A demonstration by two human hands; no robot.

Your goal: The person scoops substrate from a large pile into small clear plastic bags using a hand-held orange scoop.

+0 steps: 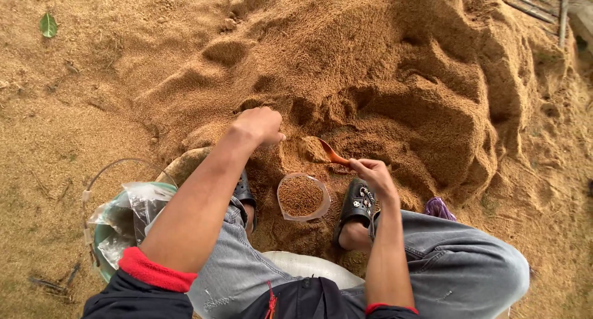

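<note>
A large heap of brown sawdust (383, 90) fills the ground. A green bucket (102, 245) holding clear plastic bags sits at the left. Between two black clogs stands an open clear bag (301, 197), full of sawdust. The left hand (259, 125) rests fisted on the heap. The right hand (372, 172) grips an orange scoop (332, 153), loaded, just above the bag.

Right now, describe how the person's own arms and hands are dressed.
Both hands, the left hand and the right hand, are bare, with no gloves, rings or watch visible. Dark sleeves are pushed up above the elbows, each ending in a red cuff. The forearms are uncovered.
</note>
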